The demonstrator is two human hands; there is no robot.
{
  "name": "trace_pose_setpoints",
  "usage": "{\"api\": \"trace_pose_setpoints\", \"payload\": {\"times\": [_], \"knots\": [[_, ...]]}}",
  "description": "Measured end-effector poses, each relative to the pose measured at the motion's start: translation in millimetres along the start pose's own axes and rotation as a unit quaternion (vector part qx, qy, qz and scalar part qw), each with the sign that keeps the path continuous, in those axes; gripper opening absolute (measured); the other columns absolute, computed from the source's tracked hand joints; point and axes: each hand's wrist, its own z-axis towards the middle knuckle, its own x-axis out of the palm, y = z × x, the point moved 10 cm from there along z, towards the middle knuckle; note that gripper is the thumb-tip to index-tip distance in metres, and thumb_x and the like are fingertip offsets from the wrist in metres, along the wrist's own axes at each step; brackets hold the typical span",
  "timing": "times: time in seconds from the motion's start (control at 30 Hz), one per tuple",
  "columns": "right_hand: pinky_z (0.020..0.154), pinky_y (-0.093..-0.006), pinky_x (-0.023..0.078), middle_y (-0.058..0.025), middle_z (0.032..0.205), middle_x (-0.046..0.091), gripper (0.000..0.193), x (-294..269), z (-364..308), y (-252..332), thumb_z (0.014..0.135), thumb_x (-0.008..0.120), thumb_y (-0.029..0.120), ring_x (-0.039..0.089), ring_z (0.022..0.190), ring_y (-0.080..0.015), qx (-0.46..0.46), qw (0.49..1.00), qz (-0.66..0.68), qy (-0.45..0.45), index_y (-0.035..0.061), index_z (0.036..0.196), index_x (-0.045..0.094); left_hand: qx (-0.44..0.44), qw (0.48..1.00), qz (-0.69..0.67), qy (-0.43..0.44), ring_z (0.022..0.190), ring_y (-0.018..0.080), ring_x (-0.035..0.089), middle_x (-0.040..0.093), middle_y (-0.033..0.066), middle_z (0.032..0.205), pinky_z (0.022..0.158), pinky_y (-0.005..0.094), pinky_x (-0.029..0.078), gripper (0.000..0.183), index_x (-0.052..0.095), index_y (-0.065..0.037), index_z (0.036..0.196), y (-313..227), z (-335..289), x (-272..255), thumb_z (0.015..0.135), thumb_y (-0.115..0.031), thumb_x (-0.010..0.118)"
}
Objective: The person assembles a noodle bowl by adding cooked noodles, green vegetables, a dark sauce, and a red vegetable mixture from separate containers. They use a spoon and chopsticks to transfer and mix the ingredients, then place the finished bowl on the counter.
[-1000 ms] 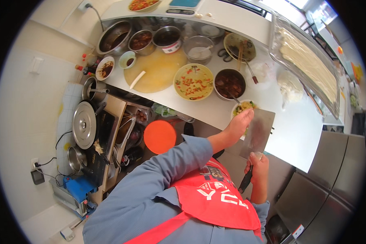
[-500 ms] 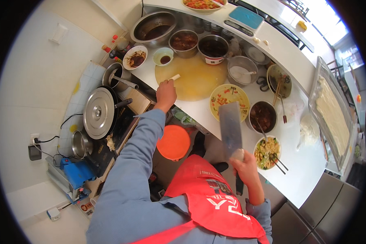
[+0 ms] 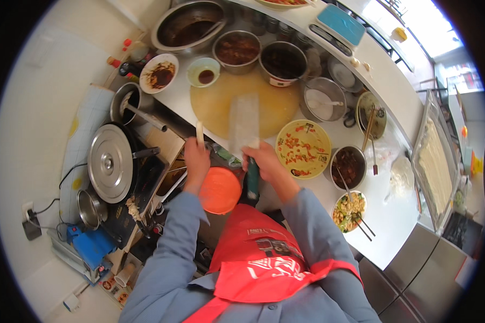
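Observation:
My left hand (image 3: 196, 157) is closed around a short pale stick (image 3: 200, 132), which points up; its kind I cannot make out. My right hand (image 3: 265, 160) grips a cleaver (image 3: 244, 123) whose broad blade is smeared by motion. Behind the blade lies a round yellowish cutting board (image 3: 213, 102), and the blade covers part of its near side. Both hands are in front of the counter's near edge, apart from each other. A yellow bowl (image 3: 307, 161) with red and orange scraps stands right of the cleaver. Below my left hand is a round orange lid or bucket top (image 3: 221, 191).
Along the board's far side stand a small green bowl (image 3: 199, 76), a steel pot of brown food (image 3: 237, 59) and a dark-filled pot (image 3: 282, 68). To the right are a steel pot (image 3: 346, 175) and noodle-like food (image 3: 350, 207). A lidded pan (image 3: 111, 164) sits at left.
My right hand has brought the cleaver left and farther from me, over the board's near side. My left hand, with the pale stick, has drawn back from the board toward me.

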Motion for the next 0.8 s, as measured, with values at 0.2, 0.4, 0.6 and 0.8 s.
{"api": "trace_pose_setpoints", "payload": {"times": [0.2, 0.4, 0.6, 0.8], "knots": [[0.07, -0.0439, 0.054, -0.0168, 0.085, 0.068, 0.025, -13.6, 50.0, 32.0, 0.089, 0.069, 0.011, 0.067, 0.074, -0.0304, -0.15, 0.95, -0.213, -0.169, -0.0009, 0.109, 0.061, -0.352, 0.856, -0.353, 0.139, 0.045, 0.0124, 0.045, 0.051, 0.003, 0.065, 0.041, 0.0296, 0.036, 0.021, 0.051, -0.006, 0.1, 4.1, -118.3, -8.5, 0.107, -0.023, 0.041], [0.083, -0.0527, 0.048, -0.0276, 0.095, 0.066, 0.029, 1.6, -41.8, 39.1, 0.095, 0.058, 0.026, 0.062, 0.096, -0.0478, -0.2, 0.884, -0.404, -0.125, -0.0009, 0.102, 0.066, -0.239, 0.905, -0.158, 0.315, 0.049, 0.0121, 0.051, 0.053, 0.0043, 0.066, 0.046, 0.0308, 0.04, 0.032, 0.056, -0.004, 0.095, -41.5, -137.8, -1.1, 0.108, -0.03, 0.043], [0.063, -0.0391, 0.047, -0.0142, 0.067, 0.059, 0.035, -47.0, -179.2, 1.1, 0.099, 0.06, 0.031, 0.055, 0.062, -0.0208, -0.084, 0.907, -0.412, 0.009, -0.0023, 0.089, 0.066, 0.046, 0.869, -0.124, 0.477, 0.075, 0.0387, 0.065, 0.065, 0.02, 0.083, 0.066, 0.0454, 0.05, 0.022, 0.058, -0.001, 0.101, -157.9, -164.6, 58.4, 0.104, -0.021, 0.049], [0.054, -0.0305, 0.043, -0.0058, 0.067, 0.059, 0.028, -172.8, -349.6, -39.1, 0.095, 0.065, 0.025, 0.053, 0.06, -0.013, -0.085, 0.975, -0.161, -0.128, -0.0022, 0.089, 0.068, 0.138, 0.781, -0.135, 0.594, 0.073, 0.0166, 0.057, 0.061, 0.0097, 0.081, 0.069, 0.0335, 0.048, 0.02, 0.062, -0.001, 0.107, -274.5, -276.4, 102.6, 0.101, -0.019, 0.054]]}}
